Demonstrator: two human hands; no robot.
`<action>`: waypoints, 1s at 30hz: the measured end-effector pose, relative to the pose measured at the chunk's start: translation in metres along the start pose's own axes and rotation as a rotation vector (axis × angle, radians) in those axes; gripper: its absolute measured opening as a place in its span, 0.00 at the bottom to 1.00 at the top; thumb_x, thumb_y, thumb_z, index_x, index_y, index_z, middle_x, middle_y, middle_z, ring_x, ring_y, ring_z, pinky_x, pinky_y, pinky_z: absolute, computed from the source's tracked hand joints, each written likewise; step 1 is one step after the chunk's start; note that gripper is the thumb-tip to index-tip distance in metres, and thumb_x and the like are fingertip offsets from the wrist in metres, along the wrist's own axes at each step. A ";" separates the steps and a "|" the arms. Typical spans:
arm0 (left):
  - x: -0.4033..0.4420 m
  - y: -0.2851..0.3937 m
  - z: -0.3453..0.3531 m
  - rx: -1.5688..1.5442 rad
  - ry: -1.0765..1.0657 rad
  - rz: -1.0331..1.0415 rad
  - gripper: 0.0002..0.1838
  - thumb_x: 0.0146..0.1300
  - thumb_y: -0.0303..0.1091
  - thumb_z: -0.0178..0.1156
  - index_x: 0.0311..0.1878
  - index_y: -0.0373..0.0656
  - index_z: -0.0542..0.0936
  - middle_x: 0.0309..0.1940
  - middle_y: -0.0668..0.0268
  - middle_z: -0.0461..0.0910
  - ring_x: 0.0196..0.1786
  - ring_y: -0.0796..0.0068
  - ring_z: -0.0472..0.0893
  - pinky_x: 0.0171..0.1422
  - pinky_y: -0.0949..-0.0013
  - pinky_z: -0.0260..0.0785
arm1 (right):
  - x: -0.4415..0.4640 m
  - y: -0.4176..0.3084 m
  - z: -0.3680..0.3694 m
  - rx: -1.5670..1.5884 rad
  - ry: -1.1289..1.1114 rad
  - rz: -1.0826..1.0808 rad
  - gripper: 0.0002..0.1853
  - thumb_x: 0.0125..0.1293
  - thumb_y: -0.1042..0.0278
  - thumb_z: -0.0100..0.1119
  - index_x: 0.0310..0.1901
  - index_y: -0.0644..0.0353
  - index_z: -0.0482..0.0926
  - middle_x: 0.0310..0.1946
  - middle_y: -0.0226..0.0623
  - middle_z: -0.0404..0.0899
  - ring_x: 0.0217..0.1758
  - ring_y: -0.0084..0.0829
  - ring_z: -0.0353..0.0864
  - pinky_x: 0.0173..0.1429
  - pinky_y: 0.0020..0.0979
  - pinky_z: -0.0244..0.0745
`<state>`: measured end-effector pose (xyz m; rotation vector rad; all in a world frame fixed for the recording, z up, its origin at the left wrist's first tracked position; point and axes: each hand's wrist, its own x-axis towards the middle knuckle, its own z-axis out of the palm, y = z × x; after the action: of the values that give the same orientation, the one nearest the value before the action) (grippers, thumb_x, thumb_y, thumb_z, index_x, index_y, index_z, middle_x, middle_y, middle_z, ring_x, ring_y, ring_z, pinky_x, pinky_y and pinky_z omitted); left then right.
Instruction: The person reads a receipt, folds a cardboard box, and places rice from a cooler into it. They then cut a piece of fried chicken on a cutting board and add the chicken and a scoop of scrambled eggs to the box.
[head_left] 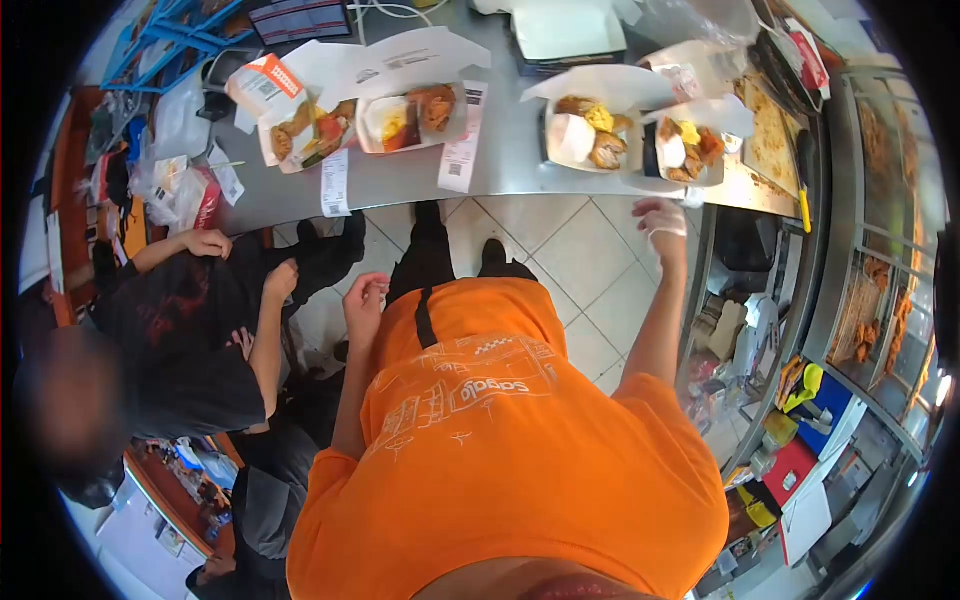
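Observation:
My left hand (366,293) hangs beside my waist, away from the counter, its fingers loosely bent with nothing visible in them. Just below the counter's front edge is my right hand (661,218), fingers bent and a little apart; something whitish and thin crosses it near the wrist. Closest to that hand stands an open food box (690,150) with fried pieces, something yellow and something white. Beside it is another open food box (585,135). Farther left, two more open boxes, one food box (295,140) and another food box (410,115), hold fried chicken and sides.
Printed receipts (462,140) hang over the edge of the metal counter (510,180). A knife (804,180) with a yellow handle lies at right near a greasy board (768,140). Glass cabinets (870,300) with fried food line the right. A person in black (185,340) is at left.

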<state>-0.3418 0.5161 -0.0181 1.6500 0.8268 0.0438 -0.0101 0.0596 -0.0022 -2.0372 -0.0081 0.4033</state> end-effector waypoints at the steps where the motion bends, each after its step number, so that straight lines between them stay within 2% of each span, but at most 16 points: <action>1: 0.009 0.015 -0.002 -0.005 0.021 0.100 0.08 0.71 0.24 0.53 0.45 0.35 0.81 0.39 0.66 0.84 0.40 0.80 0.81 0.45 0.76 0.73 | -0.007 -0.032 0.024 0.105 -0.044 0.082 0.12 0.59 0.80 0.50 0.41 0.68 0.82 0.28 0.38 0.84 0.25 0.25 0.78 0.31 0.25 0.73; 2: 0.022 0.032 -0.001 -0.005 0.046 0.194 0.07 0.69 0.21 0.53 0.44 0.35 0.81 0.38 0.66 0.84 0.39 0.80 0.81 0.43 0.76 0.73 | -0.016 -0.050 0.044 0.210 -0.095 0.170 0.11 0.58 0.81 0.49 0.38 0.70 0.81 0.27 0.41 0.83 0.24 0.26 0.77 0.30 0.25 0.72; 5: 0.058 0.108 -0.010 0.114 0.147 0.465 0.07 0.63 0.17 0.54 0.37 0.35 0.81 0.30 0.64 0.83 0.34 0.77 0.82 0.41 0.74 0.74 | -0.004 -0.052 0.082 0.356 -0.123 0.209 0.13 0.55 0.84 0.47 0.39 0.71 0.81 0.26 0.43 0.82 0.23 0.28 0.77 0.28 0.26 0.72; 8: 0.098 0.171 -0.028 0.100 0.290 0.704 0.06 0.60 0.16 0.54 0.33 0.34 0.81 0.27 0.62 0.82 0.30 0.76 0.81 0.37 0.74 0.73 | 0.016 -0.046 0.113 0.424 -0.148 0.307 0.12 0.50 0.83 0.49 0.36 0.71 0.80 0.24 0.43 0.80 0.22 0.31 0.77 0.26 0.28 0.71; 9: 0.112 0.186 -0.037 0.098 0.322 0.710 0.06 0.60 0.16 0.54 0.33 0.34 0.81 0.27 0.62 0.82 0.30 0.76 0.81 0.37 0.74 0.73 | 0.022 -0.045 0.117 0.413 -0.180 0.324 0.12 0.49 0.83 0.51 0.35 0.71 0.80 0.24 0.43 0.80 0.21 0.32 0.77 0.25 0.29 0.71; 11: 0.141 0.211 -0.056 -0.078 0.411 0.859 0.07 0.59 0.16 0.54 0.32 0.34 0.81 0.26 0.64 0.81 0.28 0.79 0.79 0.33 0.74 0.69 | 0.036 -0.025 0.118 0.349 -0.238 0.434 0.12 0.44 0.79 0.51 0.33 0.67 0.78 0.24 0.41 0.78 0.23 0.36 0.78 0.25 0.34 0.72; 14: 0.177 0.243 -0.097 -0.215 0.491 0.881 0.08 0.61 0.17 0.51 0.33 0.34 0.81 0.26 0.66 0.80 0.28 0.81 0.77 0.32 0.76 0.67 | 0.033 -0.037 0.121 0.399 -0.355 0.486 0.11 0.44 0.78 0.51 0.31 0.68 0.77 0.22 0.42 0.77 0.21 0.39 0.77 0.24 0.36 0.72; 18: 0.240 0.257 -0.164 -0.377 0.417 0.674 0.10 0.65 0.20 0.50 0.36 0.36 0.82 0.28 0.69 0.80 0.31 0.83 0.76 0.36 0.77 0.67 | 0.033 -0.039 0.148 0.301 -0.442 0.503 0.09 0.48 0.75 0.51 0.30 0.68 0.76 0.20 0.44 0.76 0.19 0.40 0.76 0.22 0.38 0.71; 20: 0.275 0.246 -0.189 -0.322 0.340 0.498 0.11 0.68 0.24 0.49 0.40 0.37 0.83 0.31 0.70 0.80 0.36 0.83 0.76 0.42 0.78 0.67 | 0.033 -0.041 0.164 0.311 -0.350 0.527 0.11 0.51 0.71 0.53 0.31 0.71 0.78 0.19 0.45 0.77 0.17 0.35 0.76 0.21 0.32 0.71; 21: 0.288 0.235 -0.198 -0.206 0.321 0.529 0.10 0.70 0.27 0.52 0.42 0.38 0.84 0.33 0.70 0.81 0.38 0.83 0.76 0.45 0.78 0.67 | 0.036 -0.034 0.164 0.190 -0.319 0.542 0.09 0.62 0.67 0.53 0.30 0.64 0.76 0.18 0.44 0.75 0.17 0.40 0.75 0.21 0.37 0.72; 22: 0.297 0.226 -0.203 -0.205 0.314 0.507 0.10 0.70 0.27 0.52 0.42 0.38 0.84 0.33 0.70 0.81 0.38 0.83 0.76 0.45 0.78 0.67 | 0.038 -0.026 0.162 0.184 -0.319 0.564 0.09 0.62 0.67 0.53 0.30 0.64 0.76 0.18 0.44 0.75 0.17 0.40 0.75 0.21 0.37 0.72; 24: 0.310 0.213 -0.208 -0.253 0.346 0.337 0.14 0.74 0.36 0.52 0.45 0.38 0.84 0.34 0.68 0.83 0.38 0.81 0.78 0.46 0.76 0.68 | 0.042 -0.016 0.162 0.011 -0.187 0.740 0.15 0.60 0.61 0.51 0.29 0.67 0.77 0.16 0.43 0.76 0.13 0.37 0.74 0.16 0.35 0.70; 25: 0.321 0.200 -0.214 -0.260 0.344 0.318 0.14 0.74 0.36 0.52 0.45 0.38 0.84 0.34 0.68 0.83 0.38 0.81 0.78 0.46 0.76 0.68 | 0.041 -0.013 0.160 -0.004 -0.186 0.753 0.15 0.60 0.61 0.51 0.29 0.67 0.77 0.16 0.43 0.76 0.13 0.37 0.74 0.16 0.35 0.70; 27: 0.333 0.171 -0.225 -0.235 0.177 -0.087 0.22 0.75 0.48 0.52 0.47 0.37 0.83 0.35 0.65 0.83 0.38 0.78 0.80 0.46 0.73 0.71 | 0.036 -0.005 0.148 0.086 -0.192 0.650 0.18 0.63 0.55 0.51 0.26 0.64 0.76 0.15 0.43 0.75 0.12 0.36 0.73 0.13 0.35 0.69; 28: 0.342 0.163 -0.225 -0.240 0.178 -0.095 0.22 0.75 0.48 0.52 0.47 0.37 0.83 0.35 0.65 0.83 0.38 0.78 0.80 0.46 0.73 0.71 | 0.037 0.001 0.146 0.096 -0.217 0.626 0.18 0.64 0.54 0.51 0.27 0.62 0.77 0.17 0.41 0.76 0.14 0.37 0.74 0.16 0.35 0.70; 30: 0.361 0.157 -0.215 -0.219 0.147 -0.212 0.29 0.73 0.59 0.49 0.53 0.39 0.82 0.38 0.63 0.85 0.38 0.76 0.83 0.47 0.71 0.73 | 0.038 0.036 0.124 0.011 -0.371 0.530 0.18 0.68 0.53 0.50 0.30 0.59 0.78 0.21 0.39 0.78 0.19 0.38 0.77 0.20 0.36 0.72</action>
<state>-0.0950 0.8873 0.0316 1.3586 1.0674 0.1049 -0.0151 0.1547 -0.0969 -1.9087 0.3108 1.1039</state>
